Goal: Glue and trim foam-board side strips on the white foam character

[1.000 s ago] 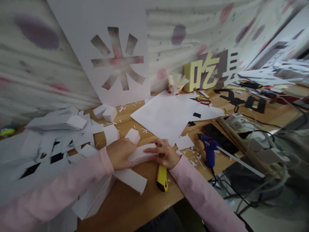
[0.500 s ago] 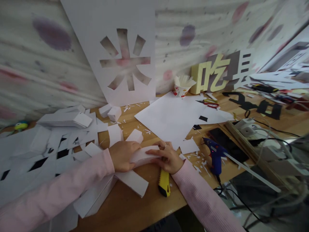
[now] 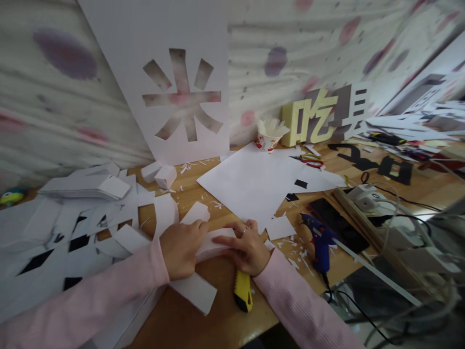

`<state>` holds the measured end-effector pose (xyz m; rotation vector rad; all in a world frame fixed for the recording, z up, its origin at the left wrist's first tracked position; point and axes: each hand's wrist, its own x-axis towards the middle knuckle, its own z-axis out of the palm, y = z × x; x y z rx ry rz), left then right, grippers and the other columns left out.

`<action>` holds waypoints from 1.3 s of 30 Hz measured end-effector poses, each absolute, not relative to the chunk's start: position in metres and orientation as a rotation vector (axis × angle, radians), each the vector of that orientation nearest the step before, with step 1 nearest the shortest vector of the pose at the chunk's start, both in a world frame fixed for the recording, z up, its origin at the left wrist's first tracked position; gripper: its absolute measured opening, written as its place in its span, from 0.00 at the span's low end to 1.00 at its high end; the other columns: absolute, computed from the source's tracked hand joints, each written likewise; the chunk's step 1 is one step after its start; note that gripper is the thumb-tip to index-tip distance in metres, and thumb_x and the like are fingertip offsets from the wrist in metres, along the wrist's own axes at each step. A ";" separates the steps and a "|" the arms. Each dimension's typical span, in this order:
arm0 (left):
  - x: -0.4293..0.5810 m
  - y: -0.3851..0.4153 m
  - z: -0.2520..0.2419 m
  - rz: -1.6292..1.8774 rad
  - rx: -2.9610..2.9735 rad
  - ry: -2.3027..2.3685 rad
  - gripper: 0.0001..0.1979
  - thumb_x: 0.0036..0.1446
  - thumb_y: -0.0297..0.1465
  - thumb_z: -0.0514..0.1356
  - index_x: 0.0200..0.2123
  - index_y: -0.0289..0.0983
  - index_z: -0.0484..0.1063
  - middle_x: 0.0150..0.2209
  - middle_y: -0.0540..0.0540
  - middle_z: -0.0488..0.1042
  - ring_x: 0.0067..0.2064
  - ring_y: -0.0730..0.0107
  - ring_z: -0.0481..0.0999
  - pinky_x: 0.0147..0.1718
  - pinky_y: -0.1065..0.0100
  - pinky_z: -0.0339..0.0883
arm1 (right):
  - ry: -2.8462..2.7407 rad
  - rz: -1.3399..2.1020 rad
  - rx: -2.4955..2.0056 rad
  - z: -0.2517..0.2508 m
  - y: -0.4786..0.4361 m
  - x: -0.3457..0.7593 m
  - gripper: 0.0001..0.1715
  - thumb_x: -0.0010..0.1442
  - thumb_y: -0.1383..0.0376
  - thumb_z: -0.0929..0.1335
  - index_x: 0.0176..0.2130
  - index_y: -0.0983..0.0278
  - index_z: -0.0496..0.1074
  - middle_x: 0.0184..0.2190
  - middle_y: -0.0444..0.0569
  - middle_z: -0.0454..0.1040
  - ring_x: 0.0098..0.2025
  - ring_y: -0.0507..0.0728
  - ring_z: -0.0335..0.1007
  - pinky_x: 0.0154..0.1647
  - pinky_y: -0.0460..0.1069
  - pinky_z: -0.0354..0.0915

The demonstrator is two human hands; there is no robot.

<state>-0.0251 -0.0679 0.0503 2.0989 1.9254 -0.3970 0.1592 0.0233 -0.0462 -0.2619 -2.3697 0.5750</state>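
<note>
At the near edge of the wooden bench (image 3: 189,329), a long white card strip (image 3: 215,241) lies crosswise between both hands. The left hand (image 3: 181,248) is curled closed over the strip's left end, knuckles up. The right hand (image 3: 247,248) lies nearly flat and open, its fingers (image 3: 225,238) stretched leftward and pressing on the strip's right part. A yellow utility knife (image 3: 243,292) lies just below the right wrist. A blue glue gun (image 3: 319,240) stands near, to the right, and a large white paper sheet (image 3: 254,182) lies beyond the hands.
</note>
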 end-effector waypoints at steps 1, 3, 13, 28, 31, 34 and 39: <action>-0.027 -0.069 0.048 -0.366 2.100 1.930 0.35 0.45 0.25 0.60 0.58 0.36 0.55 0.51 0.36 0.70 0.47 0.50 0.75 0.41 0.54 0.71 | -2.372 0.575 -0.262 -0.046 0.024 0.159 0.19 0.60 0.65 0.67 0.51 0.54 0.73 0.48 0.54 0.70 0.46 0.61 0.67 0.42 0.56 0.48; -0.030 -0.069 0.044 -0.291 2.084 1.934 0.41 0.45 0.26 0.60 0.62 0.36 0.48 0.55 0.35 0.68 0.50 0.51 0.74 0.45 0.55 0.70 | -2.377 0.569 -0.256 -0.047 0.024 0.159 0.19 0.60 0.64 0.67 0.51 0.54 0.72 0.48 0.55 0.70 0.47 0.62 0.67 0.41 0.56 0.47; -0.023 -0.068 0.051 -0.467 1.985 2.016 0.14 0.48 0.32 0.61 0.41 0.39 0.68 0.43 0.41 0.73 0.42 0.51 0.77 0.37 0.56 0.71 | -2.407 0.529 -0.235 -0.051 0.024 0.160 0.23 0.58 0.66 0.66 0.53 0.52 0.71 0.49 0.55 0.68 0.47 0.61 0.65 0.42 0.57 0.49; -0.017 -0.066 0.049 -0.588 1.992 1.959 0.14 0.50 0.31 0.60 0.42 0.36 0.67 0.42 0.39 0.74 0.41 0.47 0.77 0.38 0.50 0.70 | -2.324 0.689 -0.258 -0.044 0.024 0.158 0.19 0.57 0.65 0.68 0.49 0.54 0.74 0.46 0.51 0.70 0.43 0.59 0.65 0.43 0.56 0.50; -0.014 -0.071 0.050 -0.557 2.093 1.953 0.13 0.51 0.29 0.58 0.42 0.35 0.68 0.41 0.40 0.73 0.38 0.48 0.77 0.35 0.51 0.71 | -2.330 0.695 -0.272 -0.044 0.023 0.158 0.20 0.56 0.66 0.68 0.49 0.54 0.74 0.47 0.51 0.70 0.44 0.59 0.65 0.43 0.56 0.51; -0.013 -0.073 0.052 -0.543 2.161 1.940 0.12 0.50 0.27 0.58 0.41 0.34 0.68 0.39 0.39 0.73 0.36 0.48 0.77 0.33 0.50 0.71 | -2.336 0.701 -0.279 -0.045 0.023 0.158 0.20 0.56 0.66 0.69 0.49 0.54 0.74 0.46 0.51 0.70 0.45 0.60 0.66 0.43 0.56 0.51; -0.016 -0.069 0.055 -0.528 2.157 1.906 0.13 0.50 0.29 0.60 0.40 0.32 0.68 0.39 0.38 0.74 0.36 0.47 0.77 0.33 0.50 0.72 | -2.349 0.685 -0.273 -0.047 0.024 0.159 0.20 0.57 0.66 0.68 0.50 0.54 0.73 0.46 0.51 0.69 0.45 0.60 0.66 0.43 0.56 0.52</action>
